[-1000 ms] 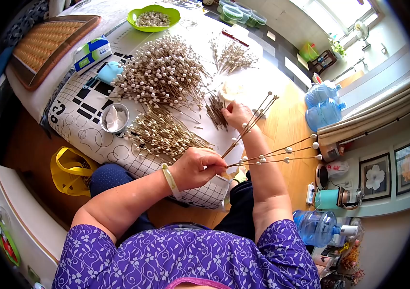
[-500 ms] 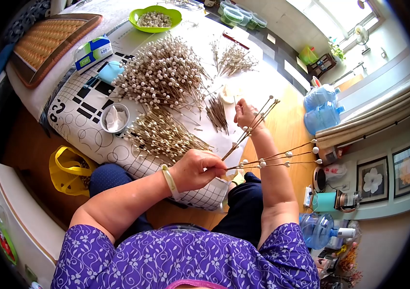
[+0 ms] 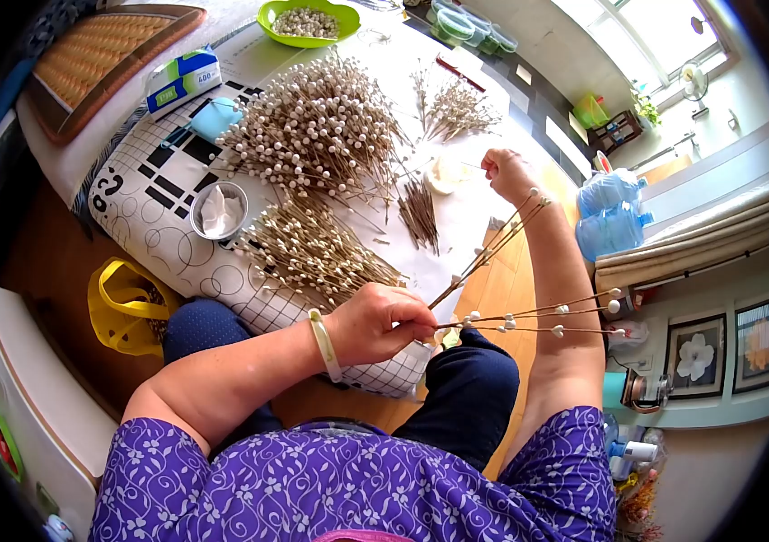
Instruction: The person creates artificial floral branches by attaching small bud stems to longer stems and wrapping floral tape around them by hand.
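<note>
Pinched between the fingers of my left hand are several thin brown stems with white buds, fanning out to the right. My right hand is closed at the table's right side, beyond the stems. A faint thin line shows at its fingertips, too fine to make out. Left of that hand lies a round cream-coloured object, and beside it a bundle of short brown sticks. A large heap of white-berried stems and a smaller heap of budded stems lie further left.
On the table are a green bowl of white beads, a tissue pack, a blue item, a small round tub and another stem bunch. A yellow bag stands at left; water bottles are right.
My right hand has moved from the short sticks out to the right, away from the table's middle. My left hand still holds the stems, with little shift.
</note>
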`<action>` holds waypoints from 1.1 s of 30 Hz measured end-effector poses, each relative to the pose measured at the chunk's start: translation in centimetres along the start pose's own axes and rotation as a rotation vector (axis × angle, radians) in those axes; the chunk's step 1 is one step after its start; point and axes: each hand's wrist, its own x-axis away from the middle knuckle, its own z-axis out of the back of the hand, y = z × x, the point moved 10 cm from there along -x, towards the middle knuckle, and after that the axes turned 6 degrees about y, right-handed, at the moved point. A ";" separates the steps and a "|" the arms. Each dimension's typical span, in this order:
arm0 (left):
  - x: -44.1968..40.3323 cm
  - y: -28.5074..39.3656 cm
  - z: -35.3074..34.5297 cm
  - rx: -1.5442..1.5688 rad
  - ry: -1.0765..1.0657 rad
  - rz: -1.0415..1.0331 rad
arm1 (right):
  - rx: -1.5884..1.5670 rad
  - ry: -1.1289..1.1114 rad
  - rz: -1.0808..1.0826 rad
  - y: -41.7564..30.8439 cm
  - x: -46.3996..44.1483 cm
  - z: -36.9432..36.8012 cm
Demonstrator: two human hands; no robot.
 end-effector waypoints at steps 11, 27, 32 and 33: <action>-0.1 0.3 0.0 0.010 -0.003 -0.005 | 0.305 -0.181 0.189 -5.4 -2.9 -1.4; -0.3 -0.2 1.0 0.082 0.058 0.028 | 0.295 -0.411 0.129 -4.5 -3.0 -5.1; -0.4 -0.8 1.7 0.102 0.125 0.067 | 0.219 -0.130 0.208 -3.4 -2.6 -1.9; -0.5 -0.7 1.7 0.101 0.124 0.056 | 0.254 -0.061 0.165 -2.9 -2.2 -0.7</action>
